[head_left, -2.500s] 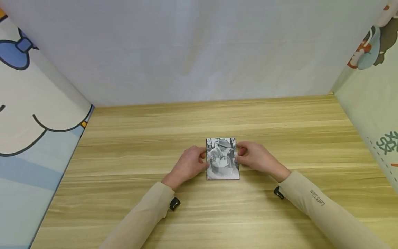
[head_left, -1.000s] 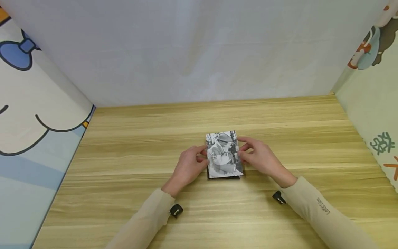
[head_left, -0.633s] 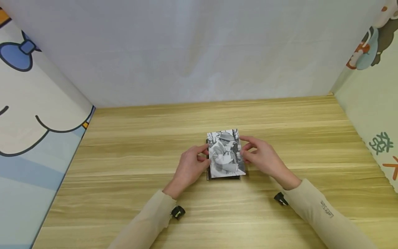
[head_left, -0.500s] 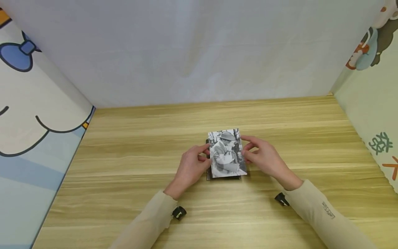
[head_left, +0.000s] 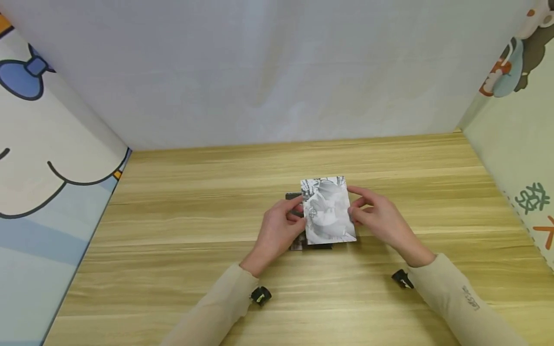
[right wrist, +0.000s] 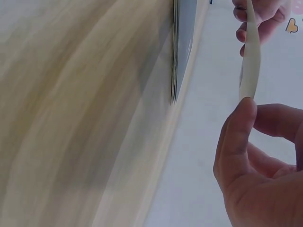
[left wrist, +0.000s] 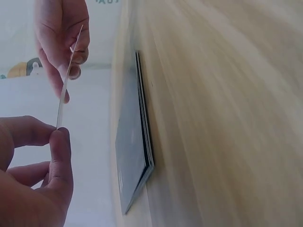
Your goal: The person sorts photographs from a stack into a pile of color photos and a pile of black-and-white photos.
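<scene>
Photo, just one, is pinched by two hands.

Up and rightward goes the photo card, left hand and right hand too! More dark stack shows.

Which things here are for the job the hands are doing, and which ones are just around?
For the job:
- black-and-white picture card, pinched by the left hand and right hand
- flat layered stack below the card, on the wooden table

Just around:
- white backdrop
- cartoon wall on the left
- pale green wall on the right
</scene>
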The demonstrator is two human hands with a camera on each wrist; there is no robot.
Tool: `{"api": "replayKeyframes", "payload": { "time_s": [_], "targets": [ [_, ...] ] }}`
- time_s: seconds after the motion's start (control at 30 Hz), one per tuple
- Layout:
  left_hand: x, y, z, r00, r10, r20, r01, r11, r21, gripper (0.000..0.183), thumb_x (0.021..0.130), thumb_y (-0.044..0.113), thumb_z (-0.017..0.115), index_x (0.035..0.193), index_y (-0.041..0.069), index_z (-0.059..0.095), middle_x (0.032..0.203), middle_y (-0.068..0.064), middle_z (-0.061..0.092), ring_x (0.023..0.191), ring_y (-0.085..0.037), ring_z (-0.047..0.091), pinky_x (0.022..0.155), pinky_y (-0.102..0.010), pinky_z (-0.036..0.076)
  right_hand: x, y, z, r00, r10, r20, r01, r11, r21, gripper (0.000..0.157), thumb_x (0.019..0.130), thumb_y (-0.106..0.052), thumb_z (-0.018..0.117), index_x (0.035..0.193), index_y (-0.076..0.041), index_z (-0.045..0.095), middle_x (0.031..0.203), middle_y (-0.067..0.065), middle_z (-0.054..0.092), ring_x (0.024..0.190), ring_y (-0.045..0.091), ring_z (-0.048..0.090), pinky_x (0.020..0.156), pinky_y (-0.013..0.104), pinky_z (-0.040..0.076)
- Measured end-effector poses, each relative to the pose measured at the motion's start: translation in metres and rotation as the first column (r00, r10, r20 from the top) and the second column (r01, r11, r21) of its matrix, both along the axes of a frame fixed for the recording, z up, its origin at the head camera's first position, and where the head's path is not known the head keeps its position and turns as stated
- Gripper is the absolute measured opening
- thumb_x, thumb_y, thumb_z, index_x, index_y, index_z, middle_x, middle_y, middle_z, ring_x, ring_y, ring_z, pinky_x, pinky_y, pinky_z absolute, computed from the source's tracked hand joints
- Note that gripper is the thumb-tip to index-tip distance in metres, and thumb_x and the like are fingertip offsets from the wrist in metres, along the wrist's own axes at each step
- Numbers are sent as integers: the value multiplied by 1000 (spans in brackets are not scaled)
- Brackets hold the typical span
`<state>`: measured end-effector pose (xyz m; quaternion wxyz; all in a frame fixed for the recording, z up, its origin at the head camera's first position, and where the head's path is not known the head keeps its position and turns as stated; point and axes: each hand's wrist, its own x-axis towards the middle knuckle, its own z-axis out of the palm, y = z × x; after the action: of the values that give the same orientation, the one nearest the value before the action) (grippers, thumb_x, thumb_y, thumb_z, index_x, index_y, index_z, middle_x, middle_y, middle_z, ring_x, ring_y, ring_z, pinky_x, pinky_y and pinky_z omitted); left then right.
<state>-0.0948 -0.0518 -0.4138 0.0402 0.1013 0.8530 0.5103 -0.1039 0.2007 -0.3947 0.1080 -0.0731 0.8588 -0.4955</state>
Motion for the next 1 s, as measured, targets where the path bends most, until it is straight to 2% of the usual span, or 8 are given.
{"api": "replayKeyframes", "payload": {
  "time_s": [0.2, 0.47, 0.83, 1.0],
  "targets": [
    [-2, 13, 1, 1000, 0, -2, 0, 1000, 22, 53, 89, -2, 68, 141, -4, 60, 110, -12, 67, 89, -18, 70, 75, -23, 58, 2, 10, 2, 1000, -7, -9, 7, 1000, 0, 54, 100, -5, 61, 152, 3, 46, 105, 20, 66, 81, 21, 70, 72, 32, 61],
    [-1, 26, 1, 1000, -1, -12, 1, 1000, 26, 53, 89, -2, 70, 141, -3, 61, 109, -12, 67, 87, -17, 69, 75, -22, 57, 3, 23, 3, 1000, -4, -15, 4, 1000, 16, 54, 101, -4, 60, 153, 4, 44, 105, 21, 65, 84, 21, 71, 74, 35, 62],
    [-4, 41, -7, 1000, -13, 3, 13, 999, 33, 52, 90, 0, 71, 141, -1, 61, 107, -9, 66, 88, -19, 71, 75, -21, 57, 3, 38, -1, 1000, -5, -31, 7, 999, 39, 55, 102, -5, 61, 154, 4, 43, 102, 19, 66, 82, 18, 70, 73, 33, 62],
    [-6, 49, -8, 1000, -13, 7, 13, 1000, 19, 53, 90, 1, 72, 141, -1, 62, 108, -9, 66, 89, -18, 72, 75, -20, 56, 4, 46, -2, 999, -10, -39, 13, 996, 85, 55, 102, -6, 62, 153, 2, 45, 103, 18, 67, 86, 21, 72, 74, 34, 61]
  ]
}}
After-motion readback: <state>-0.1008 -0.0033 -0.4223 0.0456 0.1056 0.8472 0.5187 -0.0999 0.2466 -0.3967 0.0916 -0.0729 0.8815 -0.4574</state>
